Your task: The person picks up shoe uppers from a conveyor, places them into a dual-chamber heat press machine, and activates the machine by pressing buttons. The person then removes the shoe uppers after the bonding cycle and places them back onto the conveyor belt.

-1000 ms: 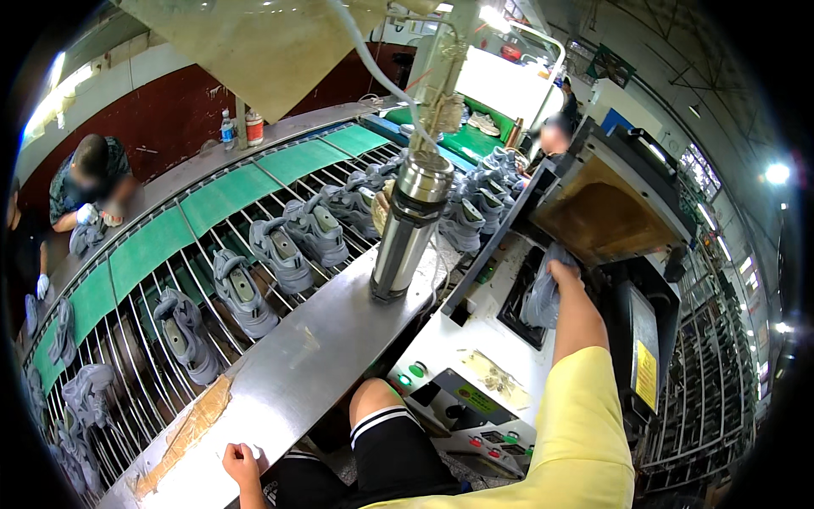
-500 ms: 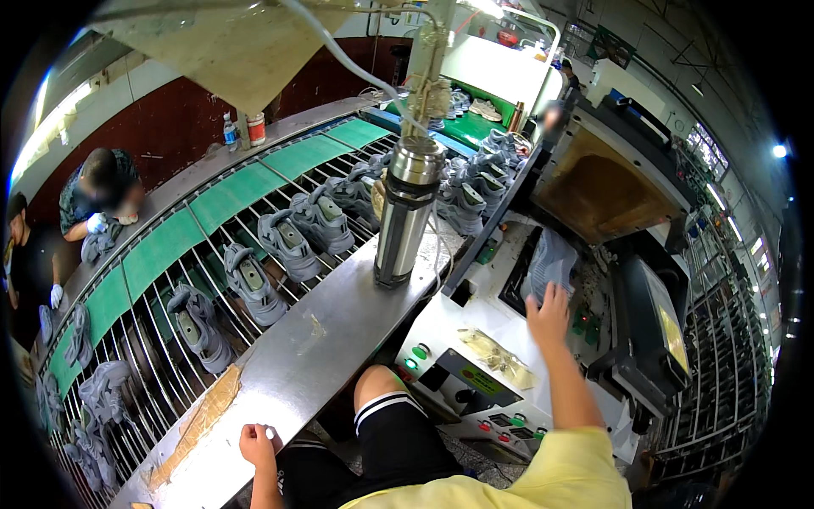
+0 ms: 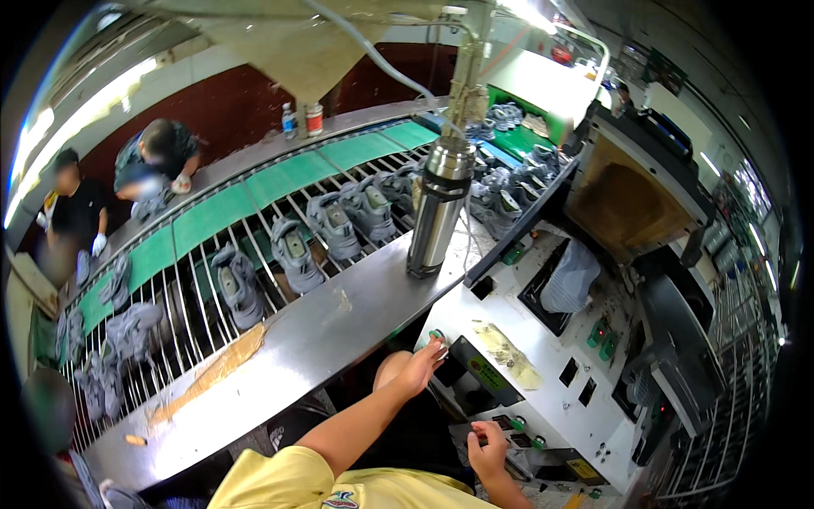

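My left hand reaches across to the near left corner of a white pressing machine. Its fingers are stretched out and lie at a green push button; whether they press it I cannot tell. Low at the machine's front, my right hand is empty, its fingers loosely bent and apart, beside green buttons. A grey shoe rests sole up in the machine's left station, under a raised lid. Another grey shoe is partly hidden beneath the right-hand lid.
Left of the machine runs a metal bench with a steel vacuum flask standing on it. Beyond lies a roller conveyor with a green belt, carrying several grey shoes. Two people work at the far side. A pole and hose rise behind the flask.
My right hand has left the shoe in the left station and drawn back to the front panel. The left hand has moved right from above the bench to the green button. The view has shifted.
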Demonstrator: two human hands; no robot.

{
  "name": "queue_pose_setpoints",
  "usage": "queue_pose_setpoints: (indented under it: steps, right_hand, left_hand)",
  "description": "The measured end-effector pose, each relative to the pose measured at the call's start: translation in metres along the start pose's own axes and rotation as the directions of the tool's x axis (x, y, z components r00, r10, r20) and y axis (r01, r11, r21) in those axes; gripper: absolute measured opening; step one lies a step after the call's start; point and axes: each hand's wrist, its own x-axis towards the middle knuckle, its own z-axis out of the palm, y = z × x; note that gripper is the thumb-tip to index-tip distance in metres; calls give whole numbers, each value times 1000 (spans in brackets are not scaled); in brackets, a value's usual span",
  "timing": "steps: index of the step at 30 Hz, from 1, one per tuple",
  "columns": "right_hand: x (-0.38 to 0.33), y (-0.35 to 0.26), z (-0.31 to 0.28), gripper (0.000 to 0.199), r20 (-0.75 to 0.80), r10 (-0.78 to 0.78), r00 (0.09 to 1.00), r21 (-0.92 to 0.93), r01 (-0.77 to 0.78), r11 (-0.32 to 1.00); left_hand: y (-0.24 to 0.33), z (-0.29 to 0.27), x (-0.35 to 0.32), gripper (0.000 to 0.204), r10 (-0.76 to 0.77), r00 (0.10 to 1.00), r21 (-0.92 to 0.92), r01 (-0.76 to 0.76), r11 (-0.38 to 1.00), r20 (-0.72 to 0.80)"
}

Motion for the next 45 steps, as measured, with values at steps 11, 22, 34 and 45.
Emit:
queue_pose_setpoints:
  steps: [11,22,34,45]
  right_hand:
    - [16,-29,123,14,502,-209,839,163,146,976]
    - [50,-125,417,17,702,-515,492,182,575,798]
    - [23,-153,476,11,743,-573,347,198,703,683]
    - [21,-154,477,9,723,-585,367,185,714,676]
  left_hand:
    - [75,-194,-257,40,315,765,142,-286,948,-562]
    - [168,-322,-447,22,450,102,406,-291,866,-887]
    - [336,-537,-444,62,750,-339,562,506,654,-568]
    - [369,-525,-413,40,740,-56,483,725,492,-670]
